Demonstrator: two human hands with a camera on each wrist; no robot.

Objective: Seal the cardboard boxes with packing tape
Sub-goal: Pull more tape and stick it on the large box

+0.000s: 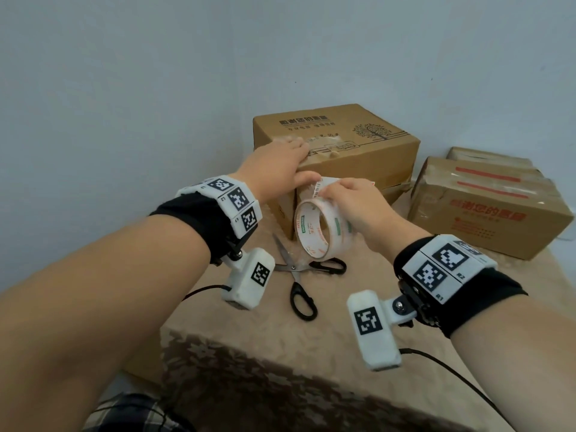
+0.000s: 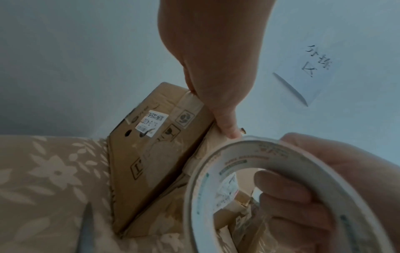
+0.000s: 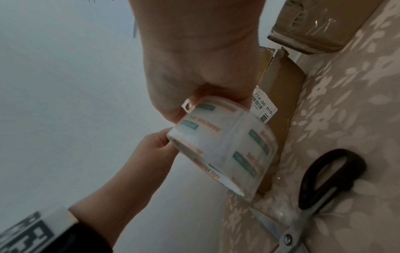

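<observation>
A large brown cardboard box (image 1: 358, 141) stands at the back of the table. My left hand (image 1: 299, 160) lies flat on its near top corner. The fingers are spread on the lid, and the thumb (image 2: 227, 131) presses at the top front edge. My right hand (image 1: 339, 198) grips a roll of clear packing tape (image 1: 314, 232) in front of the box, with fingers (image 2: 285, 191) through its core. A short strip of tape (image 1: 325, 182) runs from the roll up to the left thumb. In the right wrist view the tape roll (image 3: 229, 145) hangs below the palm, close to the box (image 3: 281, 119).
Black-handled scissors (image 1: 296, 275) lie open on the floral tablecloth (image 1: 343, 332), just below the roll. Two more taped cardboard boxes (image 1: 486, 213) sit to the right. A pale wall stands behind. The table's front edge is near my wrists.
</observation>
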